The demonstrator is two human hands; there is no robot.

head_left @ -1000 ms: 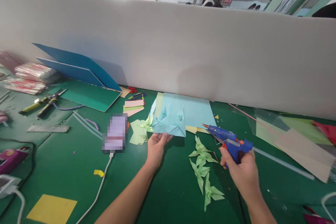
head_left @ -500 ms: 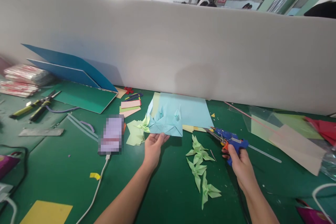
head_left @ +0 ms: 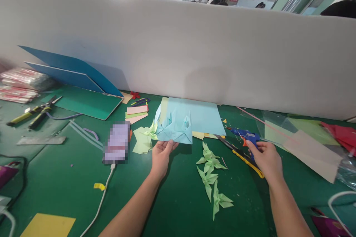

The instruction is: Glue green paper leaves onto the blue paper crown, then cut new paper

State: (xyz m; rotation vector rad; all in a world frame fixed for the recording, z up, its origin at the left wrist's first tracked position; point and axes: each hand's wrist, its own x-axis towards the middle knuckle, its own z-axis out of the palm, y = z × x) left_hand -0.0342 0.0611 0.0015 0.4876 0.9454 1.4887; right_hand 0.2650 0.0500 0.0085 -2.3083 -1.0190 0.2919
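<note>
From my head camera, my left hand (head_left: 161,155) pinches the lower edge of a folded light-blue paper piece (head_left: 176,134), thumb on top, fingers beneath. The piece is crisply creased, with small pointed peaks standing up from it, and sits above the middle of a smooth green table (head_left: 172,203). A pale yellow-green paper flower (head_left: 151,132) meets its left edge; a flat light-blue sheet (head_left: 208,116) lies behind. My right hand (head_left: 268,158) is curled around a blue plastic glue gun (head_left: 251,140) with an orange trigger, its nozzle pointing left. Just beneath lies a long, narrow dark tool (head_left: 246,162) with yellow edging. Between my arms, matte green paper stars (head_left: 210,162) spread sharp, folded petals. A smooth, pale partition (head_left: 167,52) rises behind everything.
</note>
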